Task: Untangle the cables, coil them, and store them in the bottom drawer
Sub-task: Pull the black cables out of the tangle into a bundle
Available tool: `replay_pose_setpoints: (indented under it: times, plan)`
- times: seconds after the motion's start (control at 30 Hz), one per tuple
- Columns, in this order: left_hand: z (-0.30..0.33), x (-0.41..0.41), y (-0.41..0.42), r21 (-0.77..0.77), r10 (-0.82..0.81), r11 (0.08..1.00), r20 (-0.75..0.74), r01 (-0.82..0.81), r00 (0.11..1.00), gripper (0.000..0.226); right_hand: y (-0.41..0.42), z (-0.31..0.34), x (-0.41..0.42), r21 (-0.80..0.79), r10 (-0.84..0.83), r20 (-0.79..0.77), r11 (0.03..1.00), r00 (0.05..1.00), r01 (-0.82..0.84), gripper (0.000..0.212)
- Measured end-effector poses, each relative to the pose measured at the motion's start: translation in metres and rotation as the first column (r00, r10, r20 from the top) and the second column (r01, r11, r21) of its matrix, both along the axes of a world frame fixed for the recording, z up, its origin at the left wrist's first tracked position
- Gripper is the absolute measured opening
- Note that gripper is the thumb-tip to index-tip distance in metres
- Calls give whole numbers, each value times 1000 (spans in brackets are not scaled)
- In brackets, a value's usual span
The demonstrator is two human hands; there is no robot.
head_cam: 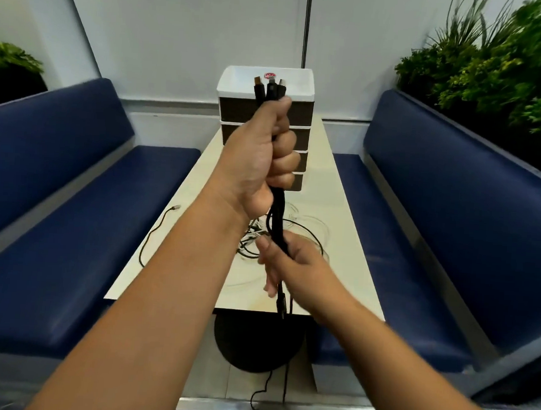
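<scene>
Black cables (pixel 277 211) hang upright: left hand (pixel 259 153) fists their plug ends above, right hand (pixel 291 263) grips lower.

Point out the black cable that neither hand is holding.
The thin black cable lying alone on the table's left side; the other black cables are bundled in both hands.
</scene>
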State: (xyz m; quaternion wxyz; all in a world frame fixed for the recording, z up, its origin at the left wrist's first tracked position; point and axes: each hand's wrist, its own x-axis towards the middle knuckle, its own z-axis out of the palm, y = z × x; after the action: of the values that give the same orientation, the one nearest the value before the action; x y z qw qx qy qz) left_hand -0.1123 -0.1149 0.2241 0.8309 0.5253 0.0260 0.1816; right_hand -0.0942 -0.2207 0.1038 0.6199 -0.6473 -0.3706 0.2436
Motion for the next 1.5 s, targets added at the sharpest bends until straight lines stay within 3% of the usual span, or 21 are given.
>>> replay_pose_setpoints:
  times: [0.17,0.37,0.43,0.53,0.67,0.97,1.2,1.37,1.5]
  plan:
    - [-1,-11,27,-65,72,995,9,-71,997,42,8,-36,-10,-71,5,-160,997,987,-16,41]
    - [-15,-35,58,-97,201,975,-7,-200,980,40,18,-41,-10,-168,262,-57,949,963,-268,26]
    - [-18,-44,73,-107,241,965,-14,-241,970,41,19,-48,-8,-171,305,-94,933,948,-317,30]
    - [-28,-56,103,-122,302,945,-46,-305,952,43,37,-62,-6,-153,283,-239,934,929,-324,48]
    - [-46,-65,140,-140,380,910,-101,-391,919,42,70,-77,7,-201,202,-322,940,925,-275,42]
    - [-90,-52,233,-231,364,880,-239,-416,900,43,190,-115,31,-424,84,-219,889,972,-172,13]
    - [-118,-29,306,-281,272,886,-328,-368,905,42,315,-134,42,-550,55,-60,831,997,-79,18]
    - [-130,-11,344,-271,226,902,-370,-337,901,42,385,-146,61,-590,-77,4,805,997,64,21]
    - [-139,2,364,-232,208,918,-414,-323,886,41,417,-164,76,-598,-123,157,777,980,193,29]
